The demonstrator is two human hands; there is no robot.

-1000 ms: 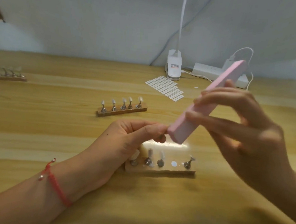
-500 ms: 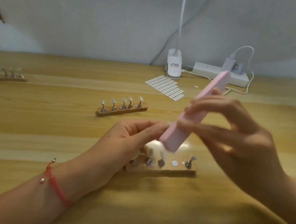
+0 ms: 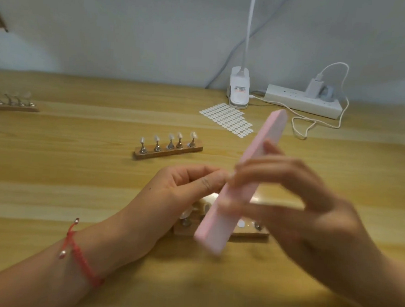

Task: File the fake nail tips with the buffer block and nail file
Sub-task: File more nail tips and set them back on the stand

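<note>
**Buffing in progress on one tip, most of the job still ahead**

The right hand [image 3: 300, 208] holds the pink buffer block [image 3: 240, 184] around its middle. Its fingers [image 3: 267, 165] wrap over the top and the thumb sits underneath, and the hand is blurred. The block slants from low and near to high and far, above the near holder [image 3: 251, 233] on the bench [image 3: 52, 166].

The left hand [image 3: 189, 188] is raised beside the block with its fingers [image 3: 209, 185] curled and the thumb and forefinger closed in a tight pinch right against the block's side. What they pinch is mostly hidden. Since one seat in the near holder shows only a bare white disc, it is most likely a nail tip [image 3: 229, 178] lifted out on its stand.

The step in hand appears to be buffing that single tip. The other stands in the near holder are partly covered by the hands, so I cannot tell whether their tips are finished. A second holder [image 3: 168, 148] stands farther back with five tips upright, and a third holder [image 3: 11, 102] sits far left. Nothing shows whether either has been worked.

The nail file is nowhere in view, so the filing stage looks not yet begun. By this reading the task is early, with the remaining tips and the whole file pass still left.

A white sticker sheet [image 3: 228, 119], a lamp clip [image 3: 239, 88] and a power strip [image 3: 303, 101] lie along the far edge.
</note>
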